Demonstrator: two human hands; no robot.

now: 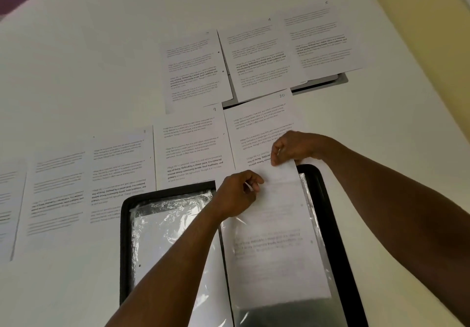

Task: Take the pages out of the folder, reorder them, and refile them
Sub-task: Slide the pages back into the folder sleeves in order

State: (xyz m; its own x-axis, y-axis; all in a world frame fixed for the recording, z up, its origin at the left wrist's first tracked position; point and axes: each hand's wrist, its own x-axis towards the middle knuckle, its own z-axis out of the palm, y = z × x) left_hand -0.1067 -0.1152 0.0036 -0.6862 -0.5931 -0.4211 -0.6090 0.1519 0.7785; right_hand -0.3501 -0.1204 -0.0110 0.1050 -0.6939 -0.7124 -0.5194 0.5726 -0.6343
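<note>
So the page (277, 225) sits half in its plastic sleeve (292, 309) on the right side of the open folder (330, 225), lower middle of frame, long axis pointing away, left hand (236, 194) pinching the sleeve mouth and right hand (292, 148) pinching the page's top edge.

Pages (259, 123) — numbered 9, 10
</note>
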